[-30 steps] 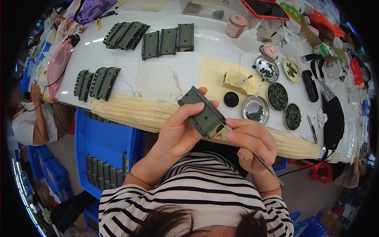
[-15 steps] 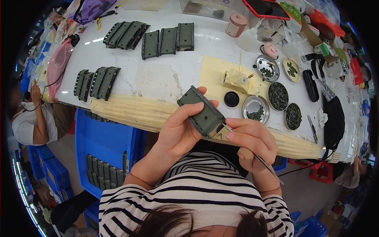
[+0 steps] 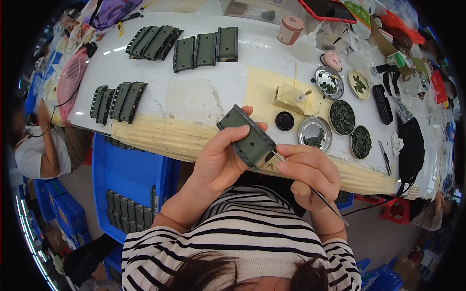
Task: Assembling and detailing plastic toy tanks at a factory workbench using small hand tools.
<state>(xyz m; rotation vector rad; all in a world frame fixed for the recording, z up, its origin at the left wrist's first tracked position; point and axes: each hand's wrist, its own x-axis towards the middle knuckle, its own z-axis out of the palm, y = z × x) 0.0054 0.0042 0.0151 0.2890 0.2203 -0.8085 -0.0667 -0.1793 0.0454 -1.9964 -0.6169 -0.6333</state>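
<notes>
1. The green panel (image 3: 253, 137) is near the centre of the frame, tilted and held above the near edge of the white surface (image 3: 155, 72).
2. The left hand (image 3: 217, 157) grips it, thumb pressed on the face and fingers behind; that thumb is best kept firm but off the ribbed edge.
3. The right hand (image 3: 310, 169) pinches a slim metal tool (image 3: 331, 208), its front end meeting the panel's lower-right corner.
4. For good work here, I would steady both wrists, use small, light strokes, and turn the panel rather than twist the tool, so the ribbing is not scratched or lifted.
5. Dark green chips in the silver dish (image 3: 312, 124), right of centre, lie near the right hand; sleeves should stay clear of them.
6. The tool's very tip is too small to make out, and its middle is covered by the fingers, so I cannot tell if it holds anything.
7. The panel's underside is hidden, and the blue bin (image 3: 127, 155) at lower left is partly covered by the striped sleeve (image 3: 150, 242).
</notes>
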